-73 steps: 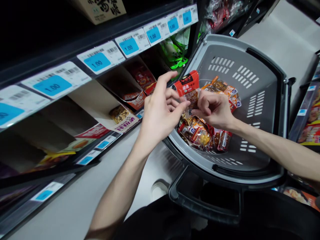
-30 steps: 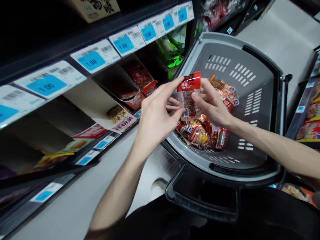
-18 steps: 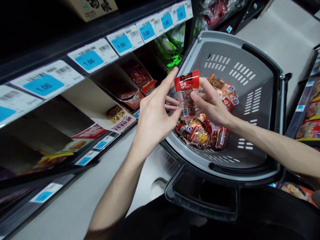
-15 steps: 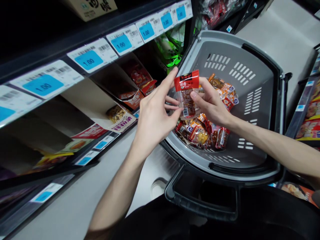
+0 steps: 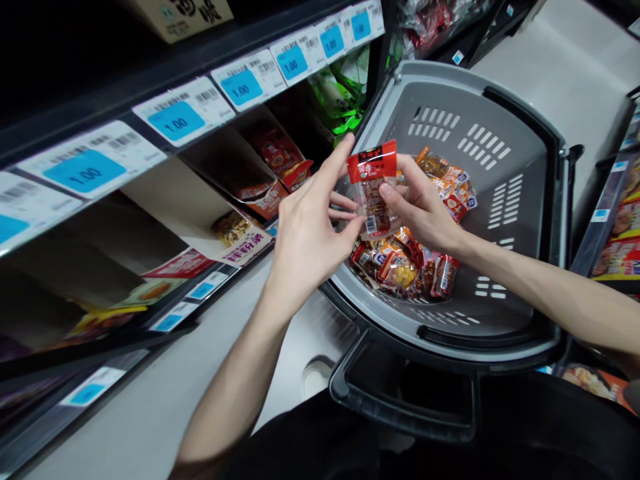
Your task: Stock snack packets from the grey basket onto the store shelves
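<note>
A small snack packet (image 5: pixel 375 197) with a red top band, clear sides and brown food inside is held up over the basket. My right hand (image 5: pixel 417 203) pinches it from the right, thumb on the front and fingers behind. My left hand (image 5: pixel 317 217) is at its left edge with the fingers apart; the index finger points up beside the top corner and the thumb tip meets the lower edge. Below lies a pile of snack packets (image 5: pixel 397 267), red, orange and yellow, in the grey shopping basket (image 5: pixel 520 153).
On the left stands a shelf with blue and white price labels (image 5: pixel 177 120) and open snack boxes (image 5: pixel 245 243). Green packets (image 5: pixel 343 100) sit deeper in it. The basket's black handle (image 5: pixel 405 413) is near my body. More packaged goods (image 5: pixel 620 260) line the right edge.
</note>
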The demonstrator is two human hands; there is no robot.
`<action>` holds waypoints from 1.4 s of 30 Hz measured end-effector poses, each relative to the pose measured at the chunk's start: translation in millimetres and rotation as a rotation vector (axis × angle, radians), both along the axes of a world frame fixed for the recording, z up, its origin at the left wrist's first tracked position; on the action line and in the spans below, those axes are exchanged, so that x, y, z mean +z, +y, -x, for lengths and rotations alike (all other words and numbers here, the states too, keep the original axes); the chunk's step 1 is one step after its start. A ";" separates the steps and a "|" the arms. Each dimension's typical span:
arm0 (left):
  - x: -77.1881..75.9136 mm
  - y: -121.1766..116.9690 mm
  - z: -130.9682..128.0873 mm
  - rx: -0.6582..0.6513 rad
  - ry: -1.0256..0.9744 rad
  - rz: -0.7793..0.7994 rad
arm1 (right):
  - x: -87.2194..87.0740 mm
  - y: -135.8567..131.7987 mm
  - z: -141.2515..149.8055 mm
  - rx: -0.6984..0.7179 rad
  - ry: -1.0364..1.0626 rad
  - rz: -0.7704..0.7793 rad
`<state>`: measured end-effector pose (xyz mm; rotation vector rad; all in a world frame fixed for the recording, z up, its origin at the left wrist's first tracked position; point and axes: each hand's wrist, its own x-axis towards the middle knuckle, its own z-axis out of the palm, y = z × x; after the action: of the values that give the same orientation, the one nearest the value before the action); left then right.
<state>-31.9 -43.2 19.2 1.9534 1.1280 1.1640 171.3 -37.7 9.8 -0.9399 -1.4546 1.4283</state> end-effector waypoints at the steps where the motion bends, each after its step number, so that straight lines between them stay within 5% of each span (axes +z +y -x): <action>1: -0.4 0.0 0.0 -0.001 -0.001 -0.002 | -0.1 0.0 0.0 -0.001 -0.003 -0.004; 32: 7.3 -4.5 -2.1 0.046 0.039 -0.037 | 9.1 -2.4 2.7 -0.106 -0.059 -0.056; 36: 12.5 -6.1 -4.8 -0.036 0.071 -0.030 | 7.1 -3.0 2.0 -0.103 -0.088 -0.095; 42: 14.2 -8.0 -7.3 0.005 0.097 -0.019 | 4.4 0.4 -1.7 -0.142 -0.137 -0.189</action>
<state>-24.6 -51.2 33.4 2.0412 1.1757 1.0965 173.0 -37.3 14.2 -1.0155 -1.5598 1.1212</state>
